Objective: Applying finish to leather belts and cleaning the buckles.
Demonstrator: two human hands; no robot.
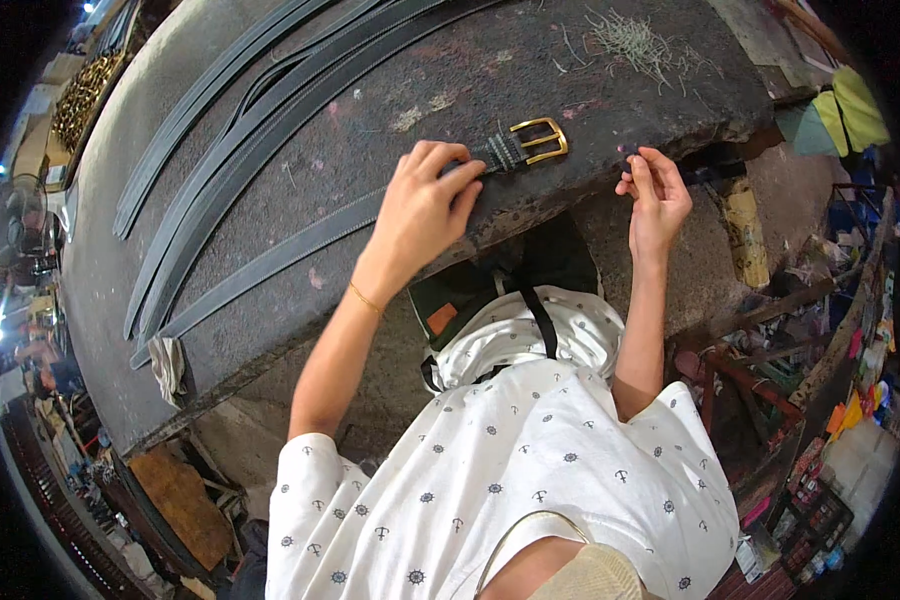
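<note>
On the dark, worn desk (300, 185), we see a grey, stitched leather belt (330, 230) passing beneath our left hand (420, 200), its gold-coloured metal buckle (545, 139) rightward; whether that curled grip pinches it, we cannot tell. Our right hand (655, 200) pinches a small dark piece (627, 153).

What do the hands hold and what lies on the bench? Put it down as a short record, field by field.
Left hand: the left hand is over the grey belt, fingers curled near its buckle end; firmness of grip unclear
Right hand: the right hand pinches a small dark piece, too small to identify
Buckle: gold-coloured buckle, at the belt's right end
Other straps: several dark grey straps, left and beyond the belt
Bench: dark, stained worktop
Loose bits: pale thread-like clippings, far right; pale cloth, near left
</note>
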